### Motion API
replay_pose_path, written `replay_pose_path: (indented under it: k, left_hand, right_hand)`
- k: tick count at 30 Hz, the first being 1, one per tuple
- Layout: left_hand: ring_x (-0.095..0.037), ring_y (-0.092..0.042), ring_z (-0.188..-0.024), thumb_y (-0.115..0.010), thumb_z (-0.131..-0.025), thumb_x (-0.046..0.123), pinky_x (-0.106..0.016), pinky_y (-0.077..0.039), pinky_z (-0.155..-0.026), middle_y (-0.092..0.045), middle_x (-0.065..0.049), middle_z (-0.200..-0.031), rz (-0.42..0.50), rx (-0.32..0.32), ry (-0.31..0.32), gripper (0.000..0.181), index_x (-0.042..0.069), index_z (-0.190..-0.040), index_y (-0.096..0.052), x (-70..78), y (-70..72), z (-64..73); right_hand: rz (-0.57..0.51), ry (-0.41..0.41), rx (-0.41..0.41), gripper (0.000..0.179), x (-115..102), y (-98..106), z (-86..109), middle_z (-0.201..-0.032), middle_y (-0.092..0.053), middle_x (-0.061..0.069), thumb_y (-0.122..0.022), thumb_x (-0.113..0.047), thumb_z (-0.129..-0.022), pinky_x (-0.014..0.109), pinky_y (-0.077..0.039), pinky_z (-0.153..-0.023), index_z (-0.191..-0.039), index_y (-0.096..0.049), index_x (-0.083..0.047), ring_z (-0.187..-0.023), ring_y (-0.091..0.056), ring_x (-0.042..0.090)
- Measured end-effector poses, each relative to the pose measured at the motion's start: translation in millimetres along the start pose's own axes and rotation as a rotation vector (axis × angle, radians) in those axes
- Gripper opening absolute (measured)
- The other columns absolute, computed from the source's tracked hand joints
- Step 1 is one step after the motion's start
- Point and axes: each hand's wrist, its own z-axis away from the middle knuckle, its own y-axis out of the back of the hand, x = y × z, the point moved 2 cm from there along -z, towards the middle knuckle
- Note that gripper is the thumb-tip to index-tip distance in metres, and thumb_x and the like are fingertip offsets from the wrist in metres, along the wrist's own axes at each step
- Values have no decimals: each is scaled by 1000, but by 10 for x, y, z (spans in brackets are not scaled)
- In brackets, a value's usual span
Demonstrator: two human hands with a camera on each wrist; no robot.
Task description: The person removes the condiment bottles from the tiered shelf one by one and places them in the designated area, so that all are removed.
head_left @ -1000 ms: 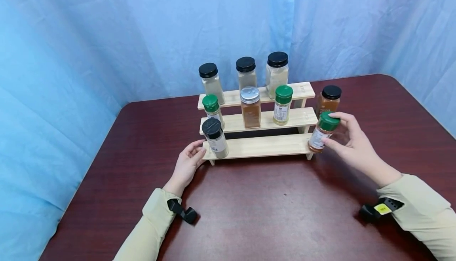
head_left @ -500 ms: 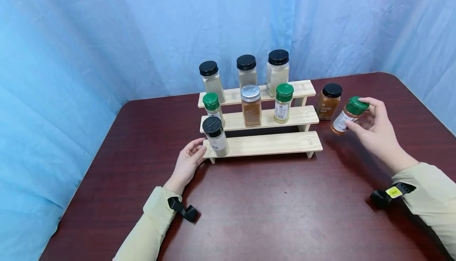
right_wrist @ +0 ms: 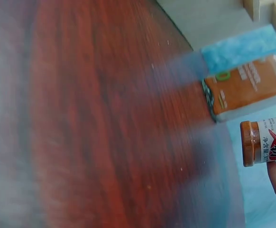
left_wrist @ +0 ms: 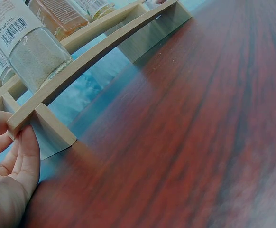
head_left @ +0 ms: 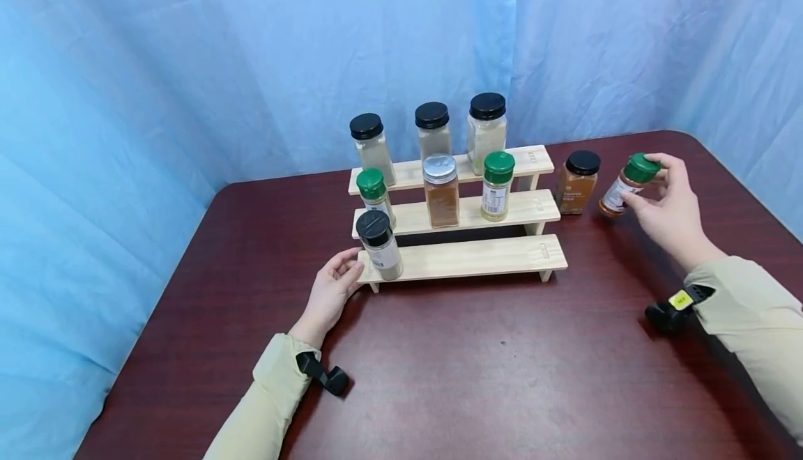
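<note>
Near the tabletop's (head_left: pixel 477 362) right edge, toward its far right corner, we see the right hand (head_left: pixel 673 210) clamped by fingers and thumb on a green-capped jar (head_left: pixel 620 194). It leans beside an orange-brown jar (head_left: pixel 576 196); whether its base touches down, we cannot tell. The left hand (head_left: pixel 330 290) pinches the near left corner of the wooden rack (head_left: pixel 470 258). For this step, we judge, a light, steady pinch, clearance from the orange-brown jar and a levelled base serve best, with the rack kept still. On the green-capped jar's white label (right_wrist: pixel 273 137) we read 净含量 and a large 粉; on the black-capped shaker (head_left: pixel 385 258), a barcode (left_wrist: pixel 13 31) and 20260509. No brand is legible.
</note>
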Motion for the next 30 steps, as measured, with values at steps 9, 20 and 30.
replay_pose_path:
  k: [9,20,30]
  left_hand:
    - [-3,-47,-73,-50,-96,1,-17,-45,-66,-52,6,-87,32,-1,-17,38,-1,-134,-46,-18,-3,1]
    - [-2,-51,-74,-49,-96,1,-19,-48,-68,-52,6,-85,49,-23,-47,38,-7,-133,-43,-51,-13,-8]
    - [-2,-49,-73,-48,-96,0,-17,-46,-66,-50,6,-84,57,-15,-38,38,-6,-133,-44,-18,-7,-12]
  right_hand:
    - [79,-14,13,63,96,-62,-119,-113,-45,10,-61,-11,-91,-3,-32,-68,-144,-27,-17,-82,-38,-18]
    - [101,-83,3,63,214,-87,-186,-119,-47,12,-58,-17,-93,36,-47,-88,-146,-24,-21,-92,-45,-7]
    - [118,-23,-56,64,169,-118,-205,-125,-43,31,-56,-8,-93,53,-42,-85,-145,-19,-7,-110,-47,46]
